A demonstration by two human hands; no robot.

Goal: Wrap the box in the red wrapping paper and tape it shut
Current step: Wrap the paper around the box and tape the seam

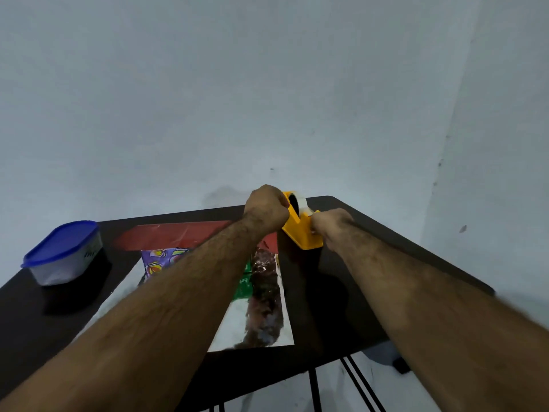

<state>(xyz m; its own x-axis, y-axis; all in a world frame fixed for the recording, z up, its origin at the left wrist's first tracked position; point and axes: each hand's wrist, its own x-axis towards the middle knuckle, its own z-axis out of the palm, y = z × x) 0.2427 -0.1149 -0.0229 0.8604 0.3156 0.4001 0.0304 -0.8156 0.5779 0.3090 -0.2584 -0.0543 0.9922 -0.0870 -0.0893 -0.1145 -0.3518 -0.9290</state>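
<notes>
A yellow tape dispenser [301,233] with a roll of clear tape stands at the far side of the dark table [350,307]. My left hand [267,208] is closed in a fist against the dispenser's left top. My right hand [329,223] grips the dispenser's right end by the cutter. The red wrapping paper [166,234] lies spread on the table, its silver underside [261,319] turned up nearer me. A box with purple flowered and green faces [162,260] rests on the paper, mostly hidden under my left forearm.
A white tub with a blue lid [64,252] stands at the table's left edge. A pale wall rises right behind the table. Black metal legs [356,382] show under the near right corner.
</notes>
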